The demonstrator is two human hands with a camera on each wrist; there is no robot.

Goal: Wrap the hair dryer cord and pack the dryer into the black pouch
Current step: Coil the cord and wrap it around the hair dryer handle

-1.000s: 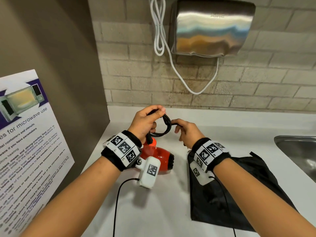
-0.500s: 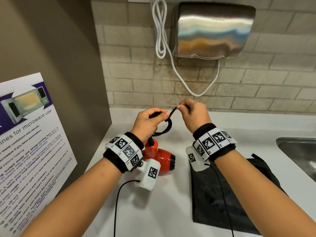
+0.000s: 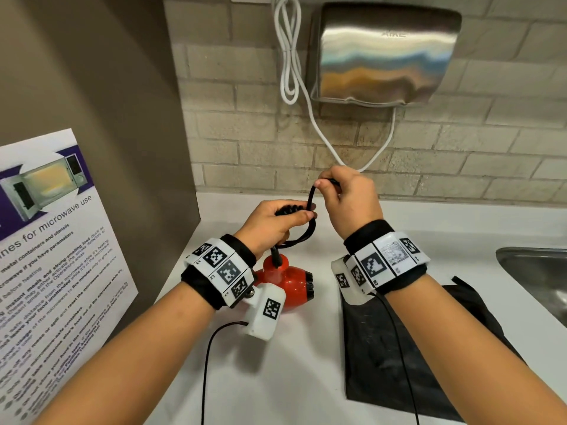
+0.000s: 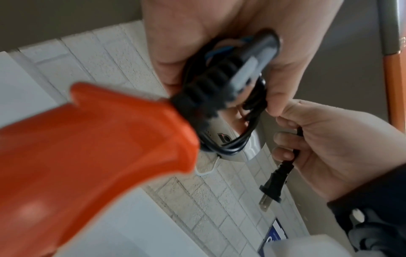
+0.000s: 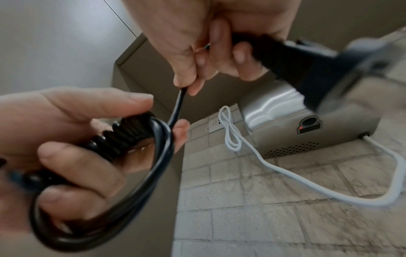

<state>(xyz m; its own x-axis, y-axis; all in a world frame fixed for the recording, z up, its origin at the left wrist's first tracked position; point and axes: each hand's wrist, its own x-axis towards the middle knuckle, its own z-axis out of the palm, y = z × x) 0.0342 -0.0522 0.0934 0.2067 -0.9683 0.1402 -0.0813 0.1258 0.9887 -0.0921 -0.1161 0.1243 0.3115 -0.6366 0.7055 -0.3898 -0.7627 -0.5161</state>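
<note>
A red hair dryer [image 3: 287, 282] hangs just above the white counter [image 3: 276, 378], under my left hand [image 3: 273, 223]. That hand grips the black cord [image 3: 302, 236] coiled in loops, seen close up as the coil [image 5: 140, 137] in the right wrist view. My right hand [image 3: 343, 196] is raised above and to the right of it and pinches the cord's free end [image 3: 313, 194]. The plug [image 4: 274, 182] sticks out below my right fingers [image 4: 285, 139]. The black pouch [image 3: 399, 357] lies flat on the counter under my right forearm. The dryer's orange-red body [image 4: 87, 147] fills the left wrist view.
A steel hand dryer [image 3: 383, 53] with a white cable [image 3: 288, 56] hangs on the brick wall behind. A brown panel with a microwave poster [image 3: 46, 256] stands at the left. A metal sink [image 3: 537, 277] lies at the right edge.
My right hand has risen from beside the coil to above it, drawing the cord's end up and over. The left hand has kept its grip on the coil.
</note>
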